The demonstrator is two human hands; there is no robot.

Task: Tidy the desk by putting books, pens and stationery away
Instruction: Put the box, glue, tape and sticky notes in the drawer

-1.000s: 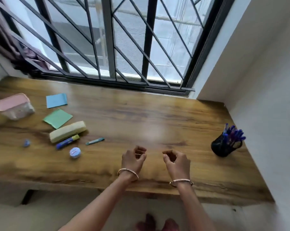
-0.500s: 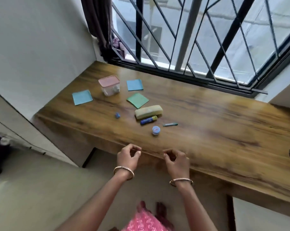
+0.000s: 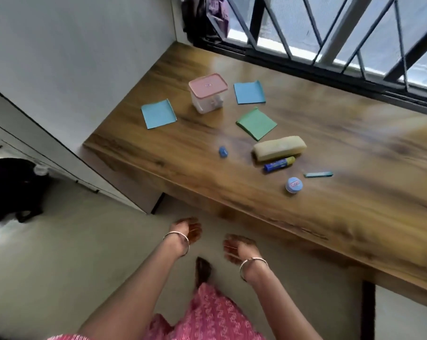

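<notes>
**A:** What are the hands doing?

**B:** Both hang over the floor just short of the desk's near edge, a little apart. The left hand [image 3: 186, 232] and the right hand [image 3: 237, 251] have loosely curled fingers and hold nothing. They're blurred, so I can't tell finer detail.

**A:** And the stationery?

**B:** It's all on the wooden desk [image 3: 342, 217], toward its left end. A clear box with a pink lid [image 3: 207, 93] stands furthest back. There's a blue paper square [image 3: 158, 114] to its left and a second blue square [image 3: 249, 93] to its right. A green paper square [image 3: 256, 123] lies nearer, then a pale yellow pencil pouch [image 3: 280, 148] with a blue glue stick [image 3: 278, 164] just beside its near side. A small blue piece [image 3: 223, 152] sits left of the pouch. A round blue-lidded tub [image 3: 293, 185] is closest to the edge, with a teal strip [image 3: 318, 174] near it
</notes>
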